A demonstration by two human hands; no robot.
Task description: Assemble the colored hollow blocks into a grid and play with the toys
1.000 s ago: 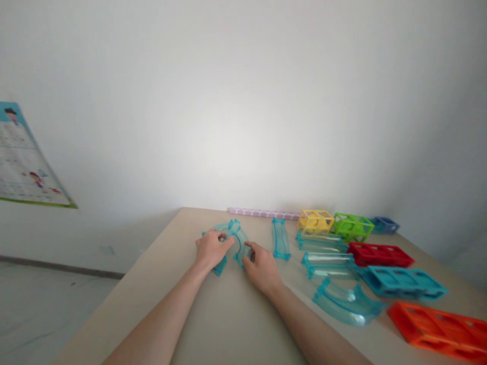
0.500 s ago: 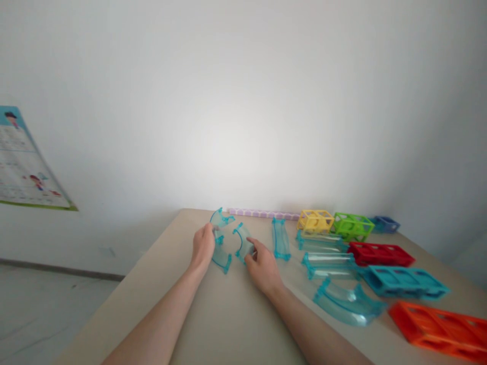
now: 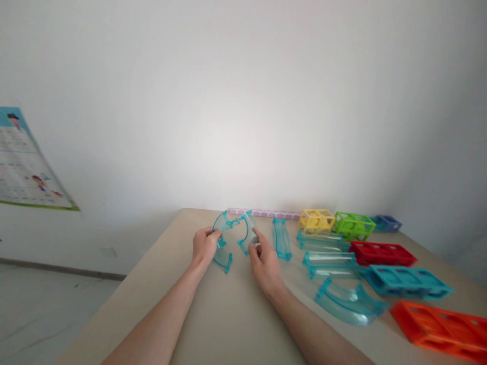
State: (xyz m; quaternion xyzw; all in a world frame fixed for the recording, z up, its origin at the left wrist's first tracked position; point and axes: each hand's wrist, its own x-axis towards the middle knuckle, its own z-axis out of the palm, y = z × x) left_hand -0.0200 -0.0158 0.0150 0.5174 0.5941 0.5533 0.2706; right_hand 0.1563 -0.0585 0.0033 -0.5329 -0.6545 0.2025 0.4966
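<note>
Nearest us, an orange block (image 3: 443, 329) lies at the right of the surface (image 3: 236, 314). A loose curve (image 3: 344, 306) is to its left, a little farther off, with a teal block (image 3: 413, 284) beyond. Past the loose curve lie a near track (image 3: 331, 266) and a far track (image 3: 321, 242), a red block (image 3: 382, 256) by their right ends. Left of these, our right hand (image 3: 265, 261) grasps the right curve (image 3: 250, 225) with its fingers. The near curve (image 3: 221, 259) sits by our left hand (image 3: 204, 247); we cannot tell whether we touch it. Our left fingers pinch the far curve (image 3: 223, 221), which reaches close to the right curve; contact is unclear. A lengthwise track (image 3: 282, 241) lies right of the right curve. Farthest, we see yellow (image 3: 317, 221), green (image 3: 353, 224) and blue frames (image 3: 388, 224), with a purple strip (image 3: 262, 214) to their left.
</note>
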